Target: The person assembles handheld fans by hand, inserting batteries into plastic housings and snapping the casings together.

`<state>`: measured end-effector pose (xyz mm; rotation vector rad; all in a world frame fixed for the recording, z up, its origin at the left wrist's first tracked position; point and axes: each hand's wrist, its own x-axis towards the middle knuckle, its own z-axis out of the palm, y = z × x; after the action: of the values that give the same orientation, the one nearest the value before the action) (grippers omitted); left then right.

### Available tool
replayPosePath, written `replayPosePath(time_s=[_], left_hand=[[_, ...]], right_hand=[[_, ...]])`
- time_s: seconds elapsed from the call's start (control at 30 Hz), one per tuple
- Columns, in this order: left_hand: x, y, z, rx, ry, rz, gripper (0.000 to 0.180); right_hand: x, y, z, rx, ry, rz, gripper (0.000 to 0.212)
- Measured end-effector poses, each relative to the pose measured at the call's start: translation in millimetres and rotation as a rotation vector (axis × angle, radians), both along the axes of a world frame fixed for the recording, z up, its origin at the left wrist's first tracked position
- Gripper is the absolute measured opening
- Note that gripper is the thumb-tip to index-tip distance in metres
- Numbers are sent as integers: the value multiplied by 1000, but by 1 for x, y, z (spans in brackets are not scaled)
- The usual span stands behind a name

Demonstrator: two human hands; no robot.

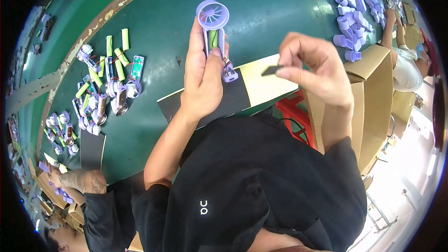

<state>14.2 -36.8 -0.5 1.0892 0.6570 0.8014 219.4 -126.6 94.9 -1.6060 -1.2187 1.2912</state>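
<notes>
Head view: purple fan shell (221, 37) held up over the green table (261, 23), above a black-and-yellow sheet (263, 84).
Left hand (201, 81): wrapped about the shell's handle, thumb laid across the front, fingers behind it.
Right hand (317, 67): thumb and fingertips pinching a small black patch (270, 70), well apart from the shell.
Shell's feel: likely light, stiff and rather smooth; the thin spokes of the round grille (213, 15) look the easiest part to crack.
Shell's best hold: by the sides of the handle, clear of the grille, the green battery (213, 38) in the open channel and the wired end piece (228, 73), whose leads could probably tear.
Patch's feel: seems thin, soft and nearly weightless, likely to bend; best pinched by one edge, as now.
Shell's direction: grille end away from the person, leaning slightly left; long axis runs from there down toward the person, end piece nearest.
Patch's direction: long axis roughly left to right, free end pointing left toward the shell.
</notes>
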Motion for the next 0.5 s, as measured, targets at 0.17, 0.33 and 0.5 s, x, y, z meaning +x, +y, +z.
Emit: replayPosePath(time_s=[0.17, 0.33, 0.5], left_hand=[[-10, -2, 11, 73, 81, -102, 71], [-2, -5, 12, 147, 16, -6, 68], [-7, -4, -8, 269, 112, -48, 71]], right_hand=[[-23, 56, 22, -47, -33, 131, 12], [-35, 80, 30, -149, -159, 219, 10], [-32, 88, 20, -123, -295, 192, 16]])
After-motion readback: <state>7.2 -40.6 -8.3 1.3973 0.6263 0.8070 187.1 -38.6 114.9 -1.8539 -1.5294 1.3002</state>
